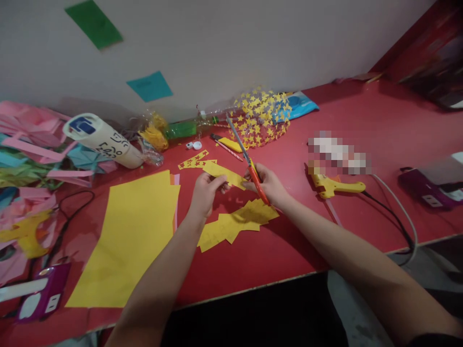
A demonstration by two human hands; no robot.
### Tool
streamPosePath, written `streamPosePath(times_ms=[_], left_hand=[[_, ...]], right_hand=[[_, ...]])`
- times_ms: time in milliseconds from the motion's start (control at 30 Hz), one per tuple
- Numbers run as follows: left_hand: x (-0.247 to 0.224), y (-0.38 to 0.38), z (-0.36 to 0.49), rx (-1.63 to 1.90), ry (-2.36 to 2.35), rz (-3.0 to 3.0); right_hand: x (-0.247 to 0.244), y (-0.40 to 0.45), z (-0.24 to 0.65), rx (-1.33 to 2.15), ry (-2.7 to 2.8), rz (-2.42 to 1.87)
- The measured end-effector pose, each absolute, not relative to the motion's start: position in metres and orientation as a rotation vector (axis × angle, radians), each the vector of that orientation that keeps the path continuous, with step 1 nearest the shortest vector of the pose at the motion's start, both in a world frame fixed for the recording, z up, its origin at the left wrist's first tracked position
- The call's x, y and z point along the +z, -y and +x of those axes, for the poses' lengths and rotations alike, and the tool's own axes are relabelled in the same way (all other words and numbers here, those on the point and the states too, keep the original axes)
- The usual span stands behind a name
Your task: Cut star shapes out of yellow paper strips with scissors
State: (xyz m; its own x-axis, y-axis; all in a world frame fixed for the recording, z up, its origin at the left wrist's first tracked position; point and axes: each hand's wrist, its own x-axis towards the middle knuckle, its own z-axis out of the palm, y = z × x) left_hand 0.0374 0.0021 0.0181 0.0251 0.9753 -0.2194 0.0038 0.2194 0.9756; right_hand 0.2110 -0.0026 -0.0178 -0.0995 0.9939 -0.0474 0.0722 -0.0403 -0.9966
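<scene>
A small yellow paper strip [221, 171] is pinched by its lower edge between the thumb and fingers of my left hand [205, 192]. My right hand [270, 187] is closed around red-and-yellow scissors [257, 184], their blades pointing up and away. The fingertips of that hand also touch the strip's right end. Several yellow paper strips [238, 222] lie overlapping on the table below my hands. Just beyond my left hand are strips with star-shaped cutouts [197, 160]. Large yellow paper sheets [126, 241] lie to the left.
On the red table [361, 115], yellow stars [258, 120] fill a clear plastic holder at the back. A cutter knife [231, 143] lies before it. One yellow glue gun [334, 185] with a cord is on the right, another glue gun [27, 233] on the left. A white tube [104, 142] leans among paper pieces.
</scene>
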Motion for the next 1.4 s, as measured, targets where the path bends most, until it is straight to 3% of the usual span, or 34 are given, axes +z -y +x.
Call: streamPosePath(times_ms=[500,867,1400], left_hand=[[0.004,0.008,0.04,0.758,-1.181,1.186],[0.001,0.009,0.042,0.901,-1.146,1.143],[0.061,-0.009,0.022,1.3,-1.136,1.042]], right_hand=[[-0.021,0.009,0.205,1.307,1.269,-1.142],[-0.02,0.014,0.204,1.262,1.28,-1.211],[0.02,0.022,0.222,1.379,1.752,-1.352]])
